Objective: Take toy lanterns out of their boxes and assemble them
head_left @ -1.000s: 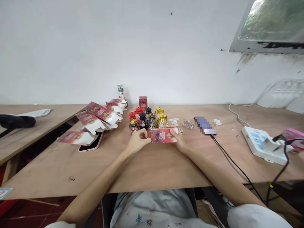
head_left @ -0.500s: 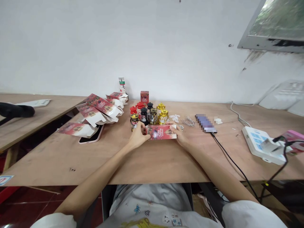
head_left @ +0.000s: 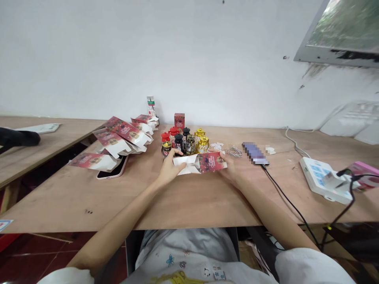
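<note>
smooth card box [head_left: 209, 162], shiny metallic-looking gold lanterns [head_left: 203, 142], matt wooden tabletop [head_left: 189, 205], white plastic power strip [head_left: 313, 173]

purple-screened phone [head_left: 251, 153]: on the tabletop [head_left: 195, 209], its near end joined to a black cable [head_left: 280, 187].
power strip [head_left: 318, 177]: white with blue panels, to the right; a white plug [head_left: 333, 180] seated in it.
pink object [head_left: 367, 177]: just beside the strip, identity unclear.
pink-edged phone [head_left: 118, 169]: left of centre, partly covered.
window [head_left: 346, 27]: grey-framed, upper right, in the white wall [head_left: 142, 51].
neighbouring table [head_left: 53, 148]: far left, bearing a black object [head_left: 20, 137].
</note>
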The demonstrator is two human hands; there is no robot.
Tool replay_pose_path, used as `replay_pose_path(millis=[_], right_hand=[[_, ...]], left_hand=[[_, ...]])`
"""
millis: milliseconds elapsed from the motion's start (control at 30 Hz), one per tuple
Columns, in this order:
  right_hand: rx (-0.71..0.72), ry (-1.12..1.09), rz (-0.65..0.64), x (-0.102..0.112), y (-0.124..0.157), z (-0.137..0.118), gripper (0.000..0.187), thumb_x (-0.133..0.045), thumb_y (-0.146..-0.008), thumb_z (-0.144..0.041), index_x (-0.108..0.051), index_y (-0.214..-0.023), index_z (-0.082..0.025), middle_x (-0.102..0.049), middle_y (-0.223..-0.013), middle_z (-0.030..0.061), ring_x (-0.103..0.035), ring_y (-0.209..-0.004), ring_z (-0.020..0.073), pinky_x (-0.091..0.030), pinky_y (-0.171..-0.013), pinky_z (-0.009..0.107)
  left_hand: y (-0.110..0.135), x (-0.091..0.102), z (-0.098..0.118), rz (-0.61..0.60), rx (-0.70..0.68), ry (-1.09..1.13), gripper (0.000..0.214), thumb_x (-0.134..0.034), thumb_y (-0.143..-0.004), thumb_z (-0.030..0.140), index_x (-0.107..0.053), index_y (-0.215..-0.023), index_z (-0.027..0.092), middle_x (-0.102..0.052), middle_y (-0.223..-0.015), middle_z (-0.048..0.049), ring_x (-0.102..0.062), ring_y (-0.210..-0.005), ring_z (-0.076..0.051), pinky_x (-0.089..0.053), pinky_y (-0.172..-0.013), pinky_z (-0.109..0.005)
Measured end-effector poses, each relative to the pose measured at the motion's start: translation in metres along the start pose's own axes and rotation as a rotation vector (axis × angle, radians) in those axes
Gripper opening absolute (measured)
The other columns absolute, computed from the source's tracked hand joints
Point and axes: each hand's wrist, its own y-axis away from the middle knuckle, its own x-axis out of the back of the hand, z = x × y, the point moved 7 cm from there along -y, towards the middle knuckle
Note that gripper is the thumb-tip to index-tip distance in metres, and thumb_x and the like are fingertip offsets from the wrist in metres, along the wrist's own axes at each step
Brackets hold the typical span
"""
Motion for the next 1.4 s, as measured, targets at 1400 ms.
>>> replay_pose_path(millis=[1400], right_hand=[[0.02, 0.05, -0.114, -0.007, 0.004, -0.007, 0.054, -0.072, -0.062, -0.041, -0.06, -0.112, -0.026, -0.07, -0.102, 0.0036, -0.067, -0.09, 0.0244, -0.053, -0.075, 0.037]], left_hand=[[0.014, -0.013, 0.027, 0.015, -0.44, -0.432, 0.01, -0.061, -0.074, 0.024, -0.054, -0.074, 0.017, -0.052, -0.072, -0.0004, -0.051, -0.069, -0.015, -0.04, -0.064, -0.026]])
